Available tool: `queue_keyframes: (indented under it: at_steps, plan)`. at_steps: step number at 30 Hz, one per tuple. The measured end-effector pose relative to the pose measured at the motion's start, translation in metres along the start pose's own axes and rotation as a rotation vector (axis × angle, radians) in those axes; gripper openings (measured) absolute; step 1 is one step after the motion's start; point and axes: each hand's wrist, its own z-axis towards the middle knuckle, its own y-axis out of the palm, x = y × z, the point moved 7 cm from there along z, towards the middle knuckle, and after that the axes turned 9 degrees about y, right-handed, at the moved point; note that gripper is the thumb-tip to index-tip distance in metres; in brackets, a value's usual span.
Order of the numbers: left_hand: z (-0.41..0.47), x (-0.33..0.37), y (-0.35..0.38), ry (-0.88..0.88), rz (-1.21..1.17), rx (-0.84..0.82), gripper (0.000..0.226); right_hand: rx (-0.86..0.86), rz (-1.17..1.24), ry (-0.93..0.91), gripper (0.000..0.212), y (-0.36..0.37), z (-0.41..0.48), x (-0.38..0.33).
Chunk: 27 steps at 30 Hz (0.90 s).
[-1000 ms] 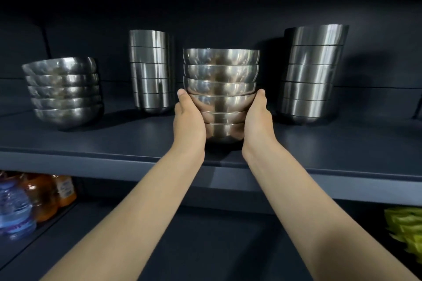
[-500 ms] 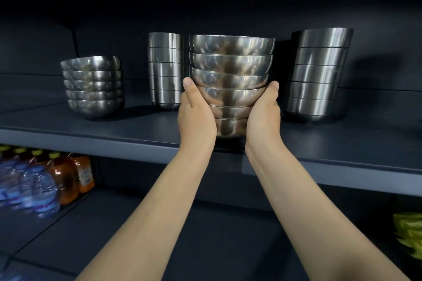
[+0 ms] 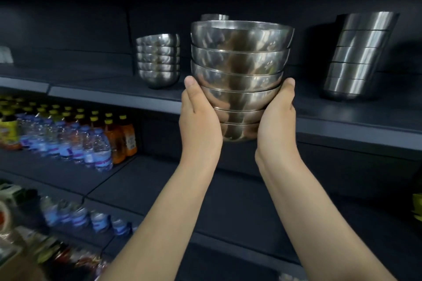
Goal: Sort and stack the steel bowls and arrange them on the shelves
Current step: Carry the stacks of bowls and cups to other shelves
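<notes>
Clamping fingers (image 3: 191,85) round the lower bowls of the held stack (image 3: 239,64), thumbs pressing up its near sides, curling the rest out of sight behind the steel. Gripping from both flanks, left hand (image 3: 201,121) on one side and right hand (image 3: 277,121) on the other. Holding six nested bowls upright before the front edge of the upper shelf (image 3: 114,92), base hanging lower than that edge and probably clear of it, though hard to judge from this angle. Hiding nearly all of a narrow stack (image 3: 214,17) behind, only its top showing. Facing a five-bowl stack (image 3: 158,59) standing on the shelf to the left, and a tall leaning stack of deeper steel vessels (image 3: 358,57) well apart to the right. Looking down, lower left, on rows of water bottles (image 3: 91,150) and orange bottles (image 3: 124,136) on the lower shelf (image 3: 141,180).
</notes>
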Motion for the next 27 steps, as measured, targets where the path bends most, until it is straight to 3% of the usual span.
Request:
queue_keyframes:
  at_steps: [10, 14, 17, 21, 27]
  plan:
    - [-0.036, -0.015, -0.155, -0.093, 0.084, -0.01, 0.039, 0.047, 0.079, 0.131, 0.058, 0.074, -0.119, 0.086]
    - [-0.045, -0.045, -0.206, -0.161, 0.139, 0.003, 0.058, 0.058, 0.079, 0.169, 0.058, 0.101, -0.148, 0.126]
    - [-0.049, -0.066, -0.236, -0.18, 0.16, 0.02, 0.056, 0.06, 0.058, 0.195, 0.059, 0.118, -0.155, 0.161]
    - [-0.048, -0.105, -0.264, -0.223, 0.126, 0.033, 0.036, 0.059, 0.052, 0.246, 0.057, 0.138, -0.153, 0.21]
    - [-0.027, -0.193, -0.293, -0.249, 0.162, 0.059, 0.05, 0.047, 0.04, 0.333, 0.054, 0.169, -0.118, 0.282]
